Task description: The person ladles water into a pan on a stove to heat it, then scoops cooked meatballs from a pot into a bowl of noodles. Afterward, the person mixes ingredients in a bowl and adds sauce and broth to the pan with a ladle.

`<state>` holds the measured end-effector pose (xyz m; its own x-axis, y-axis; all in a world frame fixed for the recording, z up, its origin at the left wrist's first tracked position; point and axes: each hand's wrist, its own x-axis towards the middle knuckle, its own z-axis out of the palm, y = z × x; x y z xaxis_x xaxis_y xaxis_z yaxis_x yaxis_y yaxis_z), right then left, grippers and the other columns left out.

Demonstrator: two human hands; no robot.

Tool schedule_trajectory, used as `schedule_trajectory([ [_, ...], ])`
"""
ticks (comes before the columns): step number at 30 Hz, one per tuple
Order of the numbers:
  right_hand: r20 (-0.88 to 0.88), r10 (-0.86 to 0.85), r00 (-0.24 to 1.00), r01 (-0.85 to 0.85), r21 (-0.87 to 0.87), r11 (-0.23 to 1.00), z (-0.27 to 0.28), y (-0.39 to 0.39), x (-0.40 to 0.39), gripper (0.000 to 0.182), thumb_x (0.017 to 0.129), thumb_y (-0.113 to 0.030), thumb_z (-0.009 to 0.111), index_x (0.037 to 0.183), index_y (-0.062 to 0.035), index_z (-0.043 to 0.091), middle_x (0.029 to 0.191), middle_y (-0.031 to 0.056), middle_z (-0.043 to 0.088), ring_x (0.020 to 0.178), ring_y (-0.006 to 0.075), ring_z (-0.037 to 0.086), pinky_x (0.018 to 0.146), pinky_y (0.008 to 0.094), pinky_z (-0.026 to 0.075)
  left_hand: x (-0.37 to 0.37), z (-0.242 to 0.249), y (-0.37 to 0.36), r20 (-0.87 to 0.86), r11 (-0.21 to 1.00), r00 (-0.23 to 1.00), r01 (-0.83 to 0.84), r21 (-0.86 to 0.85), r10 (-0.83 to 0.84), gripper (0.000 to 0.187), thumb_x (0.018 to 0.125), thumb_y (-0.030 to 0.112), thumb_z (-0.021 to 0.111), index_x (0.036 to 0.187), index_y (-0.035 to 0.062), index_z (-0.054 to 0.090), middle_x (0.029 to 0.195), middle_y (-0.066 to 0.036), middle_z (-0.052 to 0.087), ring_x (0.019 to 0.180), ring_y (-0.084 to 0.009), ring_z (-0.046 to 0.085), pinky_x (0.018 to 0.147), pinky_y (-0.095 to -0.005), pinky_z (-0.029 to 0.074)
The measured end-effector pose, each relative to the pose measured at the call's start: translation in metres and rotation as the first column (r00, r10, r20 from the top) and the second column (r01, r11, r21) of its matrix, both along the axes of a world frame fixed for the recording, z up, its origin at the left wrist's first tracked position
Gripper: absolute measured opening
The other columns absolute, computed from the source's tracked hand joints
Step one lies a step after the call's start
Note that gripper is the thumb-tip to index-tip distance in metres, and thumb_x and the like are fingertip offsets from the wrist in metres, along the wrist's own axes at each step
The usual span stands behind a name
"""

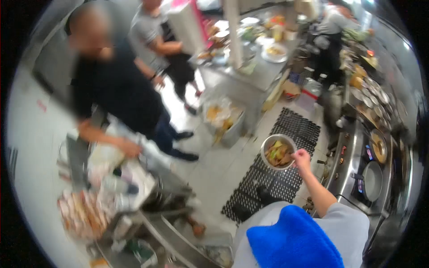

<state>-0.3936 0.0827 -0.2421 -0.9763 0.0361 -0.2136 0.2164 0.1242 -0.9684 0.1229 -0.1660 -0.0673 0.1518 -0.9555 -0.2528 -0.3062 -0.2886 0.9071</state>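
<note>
A round metal bowl point(278, 152) with brown and green food in it hangs over the black floor mat. My right hand point(302, 159) is closed on the bowl's right rim, with the arm stretched forward. Of my left hand nothing shows. A blue cloth point(292, 239) lies over the front of my light grey clothing at the bottom of the view.
On the right, a stove point(348, 165) carries pans point(372, 181). A bin point(230, 129) stands by the steel counter point(250, 80). Two people are at the upper left, another at the upper right. Sliced meat point(82, 214) lies on the lower-left worktop.
</note>
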Motion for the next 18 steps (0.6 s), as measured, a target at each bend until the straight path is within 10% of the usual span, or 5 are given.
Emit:
schedule_trajectory([
  [2,0.01,-0.032,0.999,0.032,-0.017,0.999,-0.006,-0.001,-0.002,0.011,0.077,-0.004,0.061,0.074,-0.0044,0.051,0.062,0.0022,0.052,0.042,0.01,0.047,0.035,0.0219,0.042,-0.003,-0.066,-0.041,-0.153,0.924,0.912,0.369,-0.097,-0.38,0.038,0.087,0.014,0.06,0.118,-0.0056,0.053,0.078,-0.01,0.061,0.07,-0.0187,0.058,0.067,-0.0318,0.048],
  [9,0.055,-0.037,0.998,0.043,-0.121,0.992,-0.006,0.021,0.008,0.012,0.076,0.0,0.059,0.074,-0.0047,0.048,0.059,0.0031,0.051,0.037,0.0109,0.045,0.031,0.0235,0.036,-0.204,-0.075,-0.096,-0.101,0.536,0.529,0.842,-0.058,-0.843,0.032,0.086,0.013,0.056,0.116,0.0023,0.059,0.075,-0.007,0.061,0.068,-0.0153,0.058,0.066,-0.0273,0.047],
  [12,0.059,-0.139,0.989,0.142,-0.055,0.988,-0.017,0.032,0.01,0.013,0.075,0.0,0.059,0.072,-0.0049,0.047,0.058,0.0032,0.049,0.036,0.0124,0.045,0.03,0.0252,0.036,-0.232,-0.217,-0.111,0.696,0.358,0.104,0.905,0.23,-0.711,0.031,0.087,0.03,0.05,0.099,0.0046,0.064,0.079,-0.018,0.064,0.073,-0.0334,0.062,0.067,-0.0393,0.049],
  [15,0.041,-0.182,0.982,0.183,-0.014,0.983,-0.027,0.053,0.012,0.012,0.074,0.0,0.057,0.071,-0.005,0.046,0.057,0.0037,0.047,0.036,0.0132,0.045,0.03,0.0263,0.035,-0.166,-0.41,-0.101,0.382,0.167,-0.107,0.769,0.617,-0.918,0.033,0.083,0.032,0.05,0.094,0.005,0.066,0.108,-0.019,0.062,0.098,-0.037,0.059,0.083,-0.0459,0.046],
  [18,-0.046,-0.243,0.969,0.245,0.042,0.969,-0.046,0.089,-0.005,0.013,0.074,0.001,0.055,0.071,-0.005,0.044,0.057,0.0038,0.047,0.036,0.0136,0.045,0.029,0.0272,0.036,-0.13,-0.403,-0.043,0.168,0.251,0.19,0.619,0.745,-0.967,0.033,0.084,0.033,0.05,0.094,0.0054,0.065,0.1,-0.017,0.062,0.09,-0.0329,0.059,0.077,-0.0434,0.046],
])
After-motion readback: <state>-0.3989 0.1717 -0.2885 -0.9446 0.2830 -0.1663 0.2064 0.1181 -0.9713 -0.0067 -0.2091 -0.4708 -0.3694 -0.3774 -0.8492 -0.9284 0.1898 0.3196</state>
